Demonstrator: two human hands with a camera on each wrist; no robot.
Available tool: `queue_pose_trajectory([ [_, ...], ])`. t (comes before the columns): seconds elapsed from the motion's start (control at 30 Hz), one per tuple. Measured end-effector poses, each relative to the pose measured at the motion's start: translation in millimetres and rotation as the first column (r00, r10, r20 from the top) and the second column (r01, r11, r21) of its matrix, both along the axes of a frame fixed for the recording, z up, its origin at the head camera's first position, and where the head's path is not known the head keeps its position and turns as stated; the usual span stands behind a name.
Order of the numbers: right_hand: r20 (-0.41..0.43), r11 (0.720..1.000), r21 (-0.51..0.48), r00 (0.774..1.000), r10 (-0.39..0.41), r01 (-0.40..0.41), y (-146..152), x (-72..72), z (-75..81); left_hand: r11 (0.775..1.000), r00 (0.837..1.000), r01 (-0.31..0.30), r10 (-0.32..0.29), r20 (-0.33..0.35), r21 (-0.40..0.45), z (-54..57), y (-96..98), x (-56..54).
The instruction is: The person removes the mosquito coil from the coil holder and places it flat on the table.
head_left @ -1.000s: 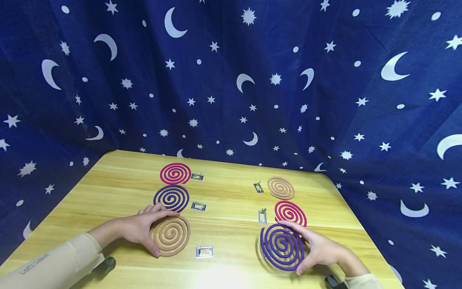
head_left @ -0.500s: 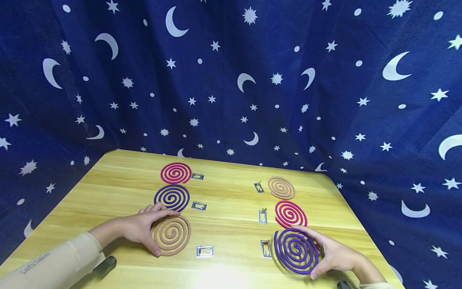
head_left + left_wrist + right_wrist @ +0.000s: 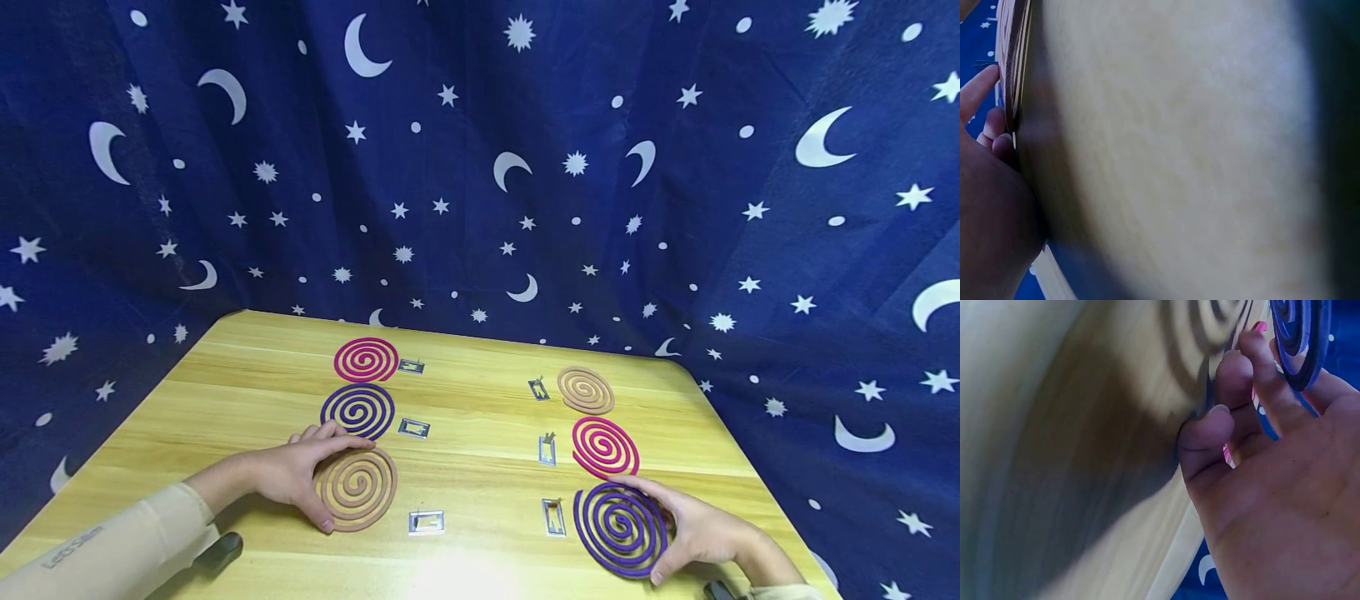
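Observation:
My right hand point(image 3: 697, 531) grips a purple mosquito coil point(image 3: 621, 525) by its right side, thumb at the lower edge and index finger along the top. In the right wrist view that purple coil stands off the tabletop, which bears its shadow. My left hand point(image 3: 288, 473) spans the left side of a tan mosquito coil point(image 3: 360, 483) lying on the table, index finger at its top edge and thumb at its lower left. The left wrist view shows fingers point(image 3: 994, 122) by the coil's edge; much of it is blurred.
Behind the left hand lie a purple coil point(image 3: 358, 411) and a pink coil point(image 3: 366, 360). On the right lie another pink coil point(image 3: 602, 447) and a tan coil point(image 3: 585, 390). Several small metal coil stands, such as one point(image 3: 552, 503), lie between the columns. A starry curtain point(image 3: 465, 150) hangs behind.
My right hand has moved the purple coil rightward and slightly nearer, off the front right metal stand, which now shows fully. The left hand and its tan coil stay in place.

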State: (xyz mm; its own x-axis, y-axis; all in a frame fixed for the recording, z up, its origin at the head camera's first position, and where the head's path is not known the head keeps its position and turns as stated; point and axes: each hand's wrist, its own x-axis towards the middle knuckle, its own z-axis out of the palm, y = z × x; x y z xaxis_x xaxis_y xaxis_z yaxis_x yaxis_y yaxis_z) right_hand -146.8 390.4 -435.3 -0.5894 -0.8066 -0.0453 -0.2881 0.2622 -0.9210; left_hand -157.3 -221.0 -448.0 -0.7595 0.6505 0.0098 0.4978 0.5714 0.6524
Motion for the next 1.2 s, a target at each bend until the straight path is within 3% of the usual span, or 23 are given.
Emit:
queue_pose_trajectory([
  [0.13,-0.117,0.996,0.069,0.992,-0.050,0.058,0,2.0,1.3,1.000,1.000,-0.001,0.001,-0.003,-0.002,-0.6,0.6,-0.4],
  [0.27,-0.255,0.977,0.158,0.962,-0.099,0.143,-2,5.8,3.1,1.000,1.000,-0.001,0.001,-0.008,-0.005,-1.1,0.6,-1.0],
  [0.47,-0.331,0.975,0.170,0.940,-0.083,0.146,-4,9.1,2.9,1.000,1.000,0.000,0.000,-0.002,-0.011,-1.0,-0.3,-1.0],
  [0.77,-0.389,0.946,0.232,0.913,-0.124,0.227,-6,12.4,4.8,1.000,1.000,-0.002,0.002,-0.005,-0.007,0.1,0.2,-0.5],
  [1.2,-0.386,0.970,0.142,0.914,-0.127,0.195,2,9.9,-1.4,1.000,1.000,-0.002,0.003,0.008,-0.008,-1.9,1.4,-1.7],
])
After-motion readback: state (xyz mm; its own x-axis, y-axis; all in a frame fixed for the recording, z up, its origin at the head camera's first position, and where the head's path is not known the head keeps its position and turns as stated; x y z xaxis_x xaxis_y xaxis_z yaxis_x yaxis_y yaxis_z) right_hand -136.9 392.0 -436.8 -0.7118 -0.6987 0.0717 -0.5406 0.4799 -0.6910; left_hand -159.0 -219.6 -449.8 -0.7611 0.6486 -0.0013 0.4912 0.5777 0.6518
